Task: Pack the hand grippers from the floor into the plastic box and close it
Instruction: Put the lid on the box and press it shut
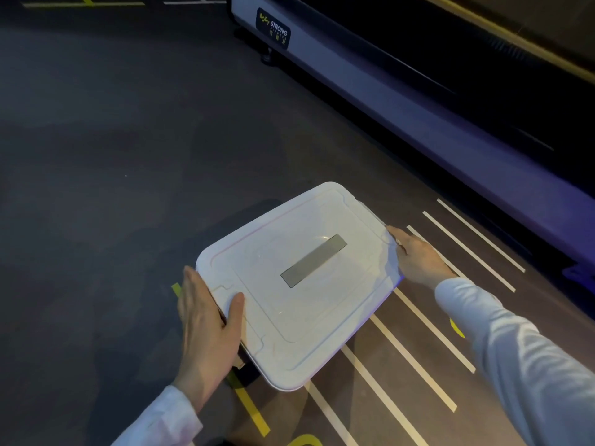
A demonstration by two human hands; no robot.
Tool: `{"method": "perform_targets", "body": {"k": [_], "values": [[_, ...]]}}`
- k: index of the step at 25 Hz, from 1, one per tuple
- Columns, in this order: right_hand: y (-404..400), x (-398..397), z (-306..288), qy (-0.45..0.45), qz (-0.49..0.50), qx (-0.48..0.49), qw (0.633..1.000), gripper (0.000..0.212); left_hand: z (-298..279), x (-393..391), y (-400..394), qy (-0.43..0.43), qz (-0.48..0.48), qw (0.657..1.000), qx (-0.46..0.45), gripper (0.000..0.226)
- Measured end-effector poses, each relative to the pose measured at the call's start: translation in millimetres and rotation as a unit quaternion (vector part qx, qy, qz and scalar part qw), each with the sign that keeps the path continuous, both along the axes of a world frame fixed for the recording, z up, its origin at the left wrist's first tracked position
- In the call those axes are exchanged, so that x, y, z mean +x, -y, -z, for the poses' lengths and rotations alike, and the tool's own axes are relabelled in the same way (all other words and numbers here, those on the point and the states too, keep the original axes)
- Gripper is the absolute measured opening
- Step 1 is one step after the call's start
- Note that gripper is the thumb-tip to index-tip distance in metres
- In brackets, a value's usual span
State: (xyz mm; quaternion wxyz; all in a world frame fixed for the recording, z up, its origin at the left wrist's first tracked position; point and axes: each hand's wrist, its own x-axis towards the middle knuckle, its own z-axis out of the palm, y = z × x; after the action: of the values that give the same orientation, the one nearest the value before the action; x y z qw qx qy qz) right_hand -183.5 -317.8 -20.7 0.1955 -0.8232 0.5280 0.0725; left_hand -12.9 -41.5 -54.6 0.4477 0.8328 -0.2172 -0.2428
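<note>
A white plastic lid (299, 284) with a grey rectangular label at its middle fills the centre of the view, held flat above the floor. My left hand (206, 326) grips its near-left edge, thumb on top and fingers underneath. My right hand (415, 257) holds the right edge, fingers curled over the rim. The box body is hidden beneath the lid; only a dark sliver shows under the near-left corner. No hand grippers are in sight.
A treadmill base (354, 78) with a "Body Strong" sticker runs along the back right. White tape stripes (428, 336) and yellow tape marks (252, 410) lie on the dark floor (112, 188) around the lid.
</note>
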Motion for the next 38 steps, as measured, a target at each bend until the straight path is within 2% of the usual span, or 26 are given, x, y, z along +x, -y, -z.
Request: {"method": "perform_targets", "body": {"k": [4, 7, 9, 11, 13, 15, 17, 18, 19, 21, 23, 24, 27, 29, 33, 38], "values": [[-0.9, 4.4, 3.5, 0.023, 0.024, -0.024, 0.999, 0.041, -2.2, 6.3, -0.2, -0.085, 0.005, 0.996, -0.029, 0.083], [6.4, 17.0, -2.2, 0.077, 0.067, -0.002, 0.995, 0.038, -0.9, 12.3, -0.7, -0.137, -0.04, 0.99, -0.017, 0.082], [10.8, 27.5, -5.7, 0.125, 0.109, 0.012, 0.986, 0.044, 1.1, 12.7, -1.4, -0.185, -0.086, 0.979, 0.003, 0.083], [11.0, 35.8, -3.5, 0.117, 0.12, 0.033, 0.985, 0.053, 1.6, 11.6, -4.1, -0.182, -0.097, 0.978, 0.026, 0.063], [7.6, 38.6, 0.6, 0.072, 0.109, 0.029, 0.991, 0.053, -3.9, 6.5, -7.0, -0.154, -0.093, 0.983, 0.018, 0.035], [2.9, 38.7, 1.6, 0.043, 0.094, -0.008, 0.995, 0.051, -7.9, 0.8, -8.4, -0.153, -0.091, 0.984, 0.002, 0.026], [-8.4, 41.3, -0.7, 0.017, 0.043, -0.097, 0.994, 0.052, -8.6, -4.9, -11.3, -0.168, -0.1, 0.98, -0.032, 0.013], [-19.6, 45.0, -1.7, 0.032, -0.007, -0.143, 0.989, 0.052, -8.9, -7.4, -12.4, -0.185, -0.109, 0.975, -0.054, 0.008], [-36.0, 50.8, -2.7, 0.072, -0.07, -0.167, 0.981, 0.051, -8.8, -9.3, -14.7, -0.203, -0.12, 0.969, -0.08, 0.016], [-79.3, 64.0, -5.9, 0.127, -0.226, -0.13, 0.957, 0.055, -9.5, -10.2, -18.6, -0.268, -0.146, 0.944, -0.127, 0.029], [-122.3, 72.1, -4.5, 0.088, -0.355, -0.078, 0.927, 0.064, -13.9, -11.0, -21.4, -0.325, -0.154, 0.917, -0.17, 0.031], [-138.1, 74.8, -3.3, 0.056, -0.388, -0.062, 0.918, 0.068, -16.5, -10.5, -22.8, -0.353, -0.158, 0.903, -0.186, 0.03], [-156.3, 75.5, 6.2, 0.006, -0.393, -0.05, 0.918, 0.067, -13.3, -2.7, -25.9, -0.439, -0.186, 0.855, -0.205, 0.025], [-157.1, 75.8, 8.7, 0.013, -0.392, -0.052, 0.918, 0.066, -9.3, 3.5, -28.1, -0.47, -0.183, 0.842, -0.19, 0.027], [-154.6, 76.1, 14.3, 0.011, -0.394, -0.044, 0.918, 0.058, -5.9, 8.6, -25.4, -0.484, -0.174, 0.841, -0.169, 0.022], [-156.3, 77.2, 10.6, 0.006, -0.399, -0.041, 0.916, 0.055, -7.7, 9.5, -16.9, -0.448, -0.18, 0.862, -0.154, 0.031]]}}
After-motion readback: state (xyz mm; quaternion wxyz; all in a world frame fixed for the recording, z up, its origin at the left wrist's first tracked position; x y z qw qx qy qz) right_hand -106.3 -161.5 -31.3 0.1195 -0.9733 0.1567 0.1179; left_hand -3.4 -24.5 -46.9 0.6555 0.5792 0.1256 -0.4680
